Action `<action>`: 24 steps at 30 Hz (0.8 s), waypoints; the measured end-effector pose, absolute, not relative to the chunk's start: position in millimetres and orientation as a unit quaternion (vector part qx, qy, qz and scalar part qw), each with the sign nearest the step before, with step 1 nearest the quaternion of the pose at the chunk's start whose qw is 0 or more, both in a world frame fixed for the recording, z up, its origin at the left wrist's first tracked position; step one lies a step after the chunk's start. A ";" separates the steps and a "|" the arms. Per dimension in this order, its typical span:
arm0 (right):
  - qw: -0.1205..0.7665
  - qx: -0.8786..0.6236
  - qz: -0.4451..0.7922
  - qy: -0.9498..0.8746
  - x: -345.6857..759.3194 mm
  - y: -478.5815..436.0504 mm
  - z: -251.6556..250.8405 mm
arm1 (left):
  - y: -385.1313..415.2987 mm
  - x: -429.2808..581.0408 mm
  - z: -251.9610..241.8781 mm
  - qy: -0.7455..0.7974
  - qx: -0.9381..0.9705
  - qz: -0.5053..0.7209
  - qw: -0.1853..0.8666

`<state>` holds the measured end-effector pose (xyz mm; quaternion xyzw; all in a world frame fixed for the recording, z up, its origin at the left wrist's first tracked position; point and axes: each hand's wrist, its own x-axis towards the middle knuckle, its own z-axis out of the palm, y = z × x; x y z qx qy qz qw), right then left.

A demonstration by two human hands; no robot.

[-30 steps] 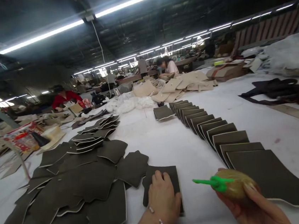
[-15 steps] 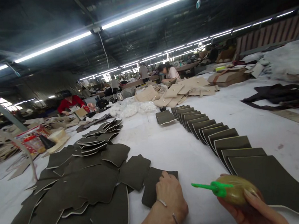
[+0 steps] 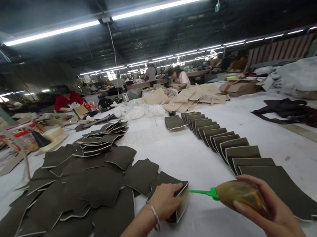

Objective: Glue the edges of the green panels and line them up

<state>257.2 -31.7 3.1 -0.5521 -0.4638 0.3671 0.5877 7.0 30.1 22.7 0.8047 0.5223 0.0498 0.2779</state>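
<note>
While your left hand [image 3: 164, 201] pinches olive-grey padded panel [image 3: 167, 178] (floppy imo, hold edge beneath fingertips [image 3: 178, 186]), right hand [image 3: 271, 210] cups amber plastic bottle [image 3: 236, 195].

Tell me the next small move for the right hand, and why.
Probably a gentle squeeze of the bottle while drawing its nozzle along the panel's edge: the right hand grips the bottle, the nozzle tip is at or very near the turned-up edge, and the left hand is on the panel.
</note>
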 end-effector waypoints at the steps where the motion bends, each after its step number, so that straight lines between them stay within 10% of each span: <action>1: 0.582 -0.559 0.355 -0.472 250.8 -31.5 6.3 | 31.1 5.4 23.3 0.517 0.802 0.057 0.294; 24: 0.456 -0.563 0.160 -0.670 247.1 -18.6 -8.8 | 28.8 8.6 17.7 0.529 0.801 0.052 0.273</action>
